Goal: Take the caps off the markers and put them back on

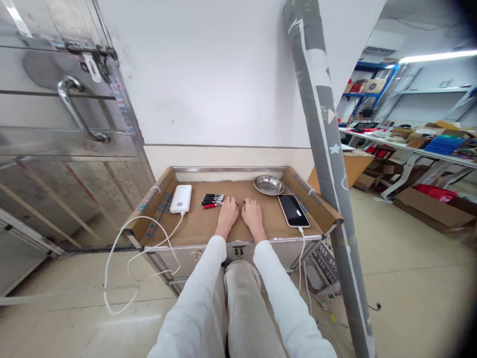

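Note:
My left hand (228, 213) rests palm down on a cardboard-covered tabletop (238, 238), fingers laid out and holding nothing. Just left of its fingertips lies a small group of pens (212, 198), several black ones with a red one (212, 205) nearest me. My right hand (252, 214) also lies flat, a short gap from the left, with nothing under its fingers that I can make out. Beyond it, to the right, sits a round metal dish (269, 185). A phone (294, 211) with a dark screen is plugged into a white cable, right of that hand.
A white power bank (181, 199) lies at the table's left, its white cable (122, 226) looping over the edge. A tall grey wrapped roll (324, 124) leans at the right side. A metal door (67, 119) stands left. Cardboard boxes (434, 209) and a workbench are farther right.

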A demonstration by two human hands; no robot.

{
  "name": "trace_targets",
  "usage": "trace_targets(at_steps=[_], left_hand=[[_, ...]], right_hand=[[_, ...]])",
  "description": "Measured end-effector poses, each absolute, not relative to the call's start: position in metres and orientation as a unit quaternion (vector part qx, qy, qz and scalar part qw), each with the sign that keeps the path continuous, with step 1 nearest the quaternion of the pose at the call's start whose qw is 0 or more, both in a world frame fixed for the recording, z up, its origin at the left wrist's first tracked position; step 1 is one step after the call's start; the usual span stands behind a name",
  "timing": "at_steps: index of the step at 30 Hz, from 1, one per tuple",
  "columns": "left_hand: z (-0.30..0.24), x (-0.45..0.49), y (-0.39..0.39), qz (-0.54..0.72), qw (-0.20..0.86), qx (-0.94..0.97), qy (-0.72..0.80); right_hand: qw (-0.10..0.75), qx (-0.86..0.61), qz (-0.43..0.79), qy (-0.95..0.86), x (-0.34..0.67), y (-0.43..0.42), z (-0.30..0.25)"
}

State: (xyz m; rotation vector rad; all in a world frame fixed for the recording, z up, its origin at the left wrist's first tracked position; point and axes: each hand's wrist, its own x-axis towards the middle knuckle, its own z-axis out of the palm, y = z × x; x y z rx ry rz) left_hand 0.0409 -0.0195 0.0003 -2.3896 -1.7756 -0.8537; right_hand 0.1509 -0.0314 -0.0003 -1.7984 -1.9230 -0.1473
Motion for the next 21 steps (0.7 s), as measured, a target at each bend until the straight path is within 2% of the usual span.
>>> trace_targets(at_steps=[10, 15, 21], left_hand=[[-0.001, 0.04, -0.021, -0.262, 0.011, -0.779, -0.57], [0.006, 0.042, -0.026, -0.274, 0.039, -0.771, -0.573], [0.009, 0.039, -0.031, -0.372, 0.118, -0.593, -0.705]], right_hand=[[0.239, -0.664, -0.059, -0.706, 0.151, -0.03, 0.0], [0.236, -0.665, -0.059, -0.706, 0.151, -0.031, 0.001], [0.242, -0.663, -0.056, -0.707, 0.15, -0.032, 0.003]])
